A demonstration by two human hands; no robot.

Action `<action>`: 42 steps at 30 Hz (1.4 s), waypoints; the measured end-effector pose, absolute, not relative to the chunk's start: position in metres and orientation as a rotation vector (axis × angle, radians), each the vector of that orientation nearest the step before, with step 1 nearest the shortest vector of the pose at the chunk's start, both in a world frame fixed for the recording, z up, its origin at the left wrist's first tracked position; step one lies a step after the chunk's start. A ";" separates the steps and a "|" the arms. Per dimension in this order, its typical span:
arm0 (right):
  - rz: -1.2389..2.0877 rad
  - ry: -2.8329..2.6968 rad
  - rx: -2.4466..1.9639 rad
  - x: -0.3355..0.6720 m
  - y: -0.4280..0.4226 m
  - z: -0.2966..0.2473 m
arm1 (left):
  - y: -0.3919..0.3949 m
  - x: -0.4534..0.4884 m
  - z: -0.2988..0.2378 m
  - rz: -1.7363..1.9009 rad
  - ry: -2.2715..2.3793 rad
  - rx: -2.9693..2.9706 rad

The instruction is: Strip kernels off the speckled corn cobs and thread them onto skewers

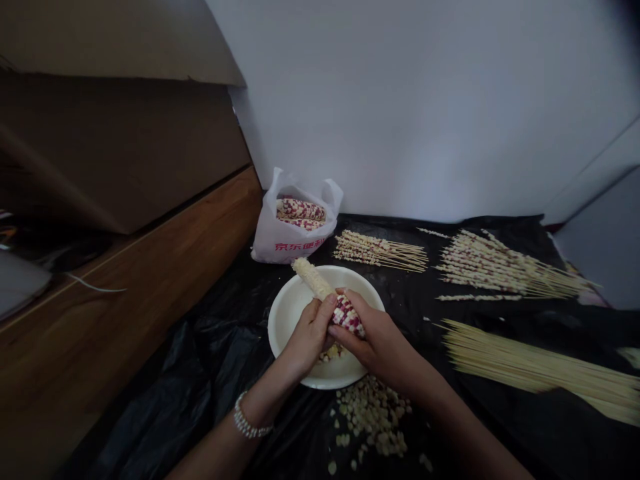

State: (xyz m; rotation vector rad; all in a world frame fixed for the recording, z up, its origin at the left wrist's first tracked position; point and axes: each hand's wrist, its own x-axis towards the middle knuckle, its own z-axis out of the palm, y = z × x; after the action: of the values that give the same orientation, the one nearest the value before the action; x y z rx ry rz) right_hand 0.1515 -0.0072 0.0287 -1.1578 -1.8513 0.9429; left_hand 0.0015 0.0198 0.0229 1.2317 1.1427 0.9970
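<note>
Over a white bowl [281,313], both my hands grip one ear of corn [349,316]. Its far end is a bare, pale cob; the near end still carries purple and white kernels. My left hand [311,333], with a beaded bracelet at the wrist, is closed round the middle of the ear. Wrapped about the kernel-covered end is my right hand [377,333], thumb and fingers on either side. Some loose kernels [332,352] lie in the bottom of the bowl, partly hidden by my hands.
Behind the bowl stands a white plastic bag [280,233] with several ears of corn. To the right lie skewers threaded with kernels [480,267], a smaller such bunch [375,251], and bare sticks [530,363]. A kernel pile [375,413] sits on the black plastic sheet [200,373].
</note>
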 end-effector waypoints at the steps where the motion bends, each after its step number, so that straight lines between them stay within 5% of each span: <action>1: 0.960 -1.842 -1.147 0.152 -0.007 0.029 | 0.019 0.002 0.023 0.997 1.133 1.199; 14: 0.876 -1.937 -1.308 0.153 -0.006 0.028 | 0.022 -0.001 0.023 0.767 0.950 0.848; 25: 1.206 -1.692 -1.128 0.167 -0.002 0.034 | 0.017 0.002 0.024 0.888 0.855 0.842; 42: 1.179 -1.725 -1.181 0.158 -0.007 0.037 | 0.015 0.001 0.019 0.982 1.026 1.058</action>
State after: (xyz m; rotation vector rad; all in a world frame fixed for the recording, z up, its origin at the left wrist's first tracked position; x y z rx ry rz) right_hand 0.1582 -0.0071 0.0373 -1.1809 -1.7253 1.1789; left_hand 0.0009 0.0151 0.0193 1.0583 1.0256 0.9821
